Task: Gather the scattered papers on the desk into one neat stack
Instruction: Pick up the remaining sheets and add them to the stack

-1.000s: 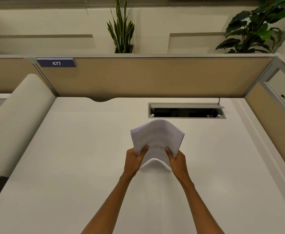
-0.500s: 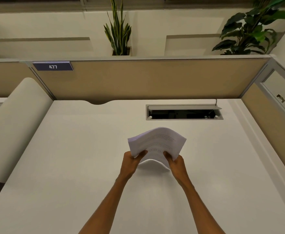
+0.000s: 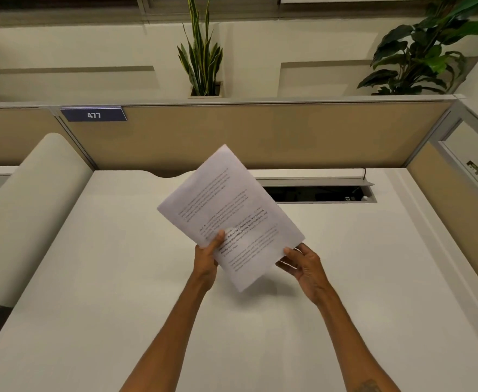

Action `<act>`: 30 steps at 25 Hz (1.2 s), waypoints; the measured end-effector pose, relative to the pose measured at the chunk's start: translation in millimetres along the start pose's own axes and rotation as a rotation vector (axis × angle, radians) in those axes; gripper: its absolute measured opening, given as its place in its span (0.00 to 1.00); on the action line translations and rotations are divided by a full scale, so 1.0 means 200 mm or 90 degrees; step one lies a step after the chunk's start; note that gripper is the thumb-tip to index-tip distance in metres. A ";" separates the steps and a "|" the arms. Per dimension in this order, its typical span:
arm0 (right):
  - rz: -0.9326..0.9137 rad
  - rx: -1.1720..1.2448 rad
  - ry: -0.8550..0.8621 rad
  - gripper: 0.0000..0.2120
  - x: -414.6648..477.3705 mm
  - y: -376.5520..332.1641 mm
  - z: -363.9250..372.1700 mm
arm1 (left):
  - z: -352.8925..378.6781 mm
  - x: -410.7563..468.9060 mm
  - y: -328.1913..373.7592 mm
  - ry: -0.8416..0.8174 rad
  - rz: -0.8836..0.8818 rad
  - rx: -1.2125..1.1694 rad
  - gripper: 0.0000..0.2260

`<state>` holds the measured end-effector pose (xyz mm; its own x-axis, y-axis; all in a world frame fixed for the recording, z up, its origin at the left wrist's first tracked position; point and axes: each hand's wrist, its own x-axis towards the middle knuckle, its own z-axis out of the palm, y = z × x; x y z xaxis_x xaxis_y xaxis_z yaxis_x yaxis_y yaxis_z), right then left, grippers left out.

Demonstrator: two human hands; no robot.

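Observation:
A stack of white printed papers [image 3: 232,210] is held up flat and tilted over the middle of the white desk [image 3: 90,292], its top corner leaning away to the left. My left hand [image 3: 206,261] grips its lower left edge with the thumb on the printed face. My right hand [image 3: 305,267] pinches the lower right edge with loosely spread fingers. No other loose sheets show on the desk.
An open cable hatch [image 3: 322,193] is cut into the desk behind the papers. A tan partition [image 3: 303,134] with a blue 477 label [image 3: 93,115] closes the back, another partition [image 3: 447,199] the right. A rounded white panel [image 3: 25,210] borders the left. Potted plants [image 3: 204,52] stand beyond.
The stack was bent in an arch between both hands; now it is raised higher, flattened and turned at an angle. My right hand has shifted out to the right edge.

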<state>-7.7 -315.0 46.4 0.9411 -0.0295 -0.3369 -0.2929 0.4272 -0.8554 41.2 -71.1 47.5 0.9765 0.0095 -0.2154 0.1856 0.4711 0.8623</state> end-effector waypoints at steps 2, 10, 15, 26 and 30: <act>0.006 0.091 -0.006 0.19 0.00 0.05 0.10 | 0.06 -0.02 -0.05 0.007 -0.015 -0.033 0.22; -0.002 0.042 0.039 0.16 -0.02 0.08 0.03 | 0.04 -0.06 0.01 0.093 -0.037 -0.040 0.21; 0.019 -0.034 -0.009 0.19 -0.05 -0.02 -0.20 | -0.21 0.05 0.21 -0.030 -0.053 0.220 0.25; -0.062 -0.188 0.129 0.13 -0.06 0.06 -0.07 | -0.17 -0.06 0.01 -0.081 -0.005 0.369 0.09; -0.061 -0.207 0.152 0.15 -0.11 0.24 -0.09 | -0.22 -0.18 -0.15 -0.030 -0.026 0.331 0.15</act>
<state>-44.6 -311.1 5.3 0.9121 -0.2805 -0.2989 -0.2801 0.1059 -0.9541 -4.8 -45.9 9.4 0.9690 -0.0449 -0.2431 0.2419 -0.0306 0.9698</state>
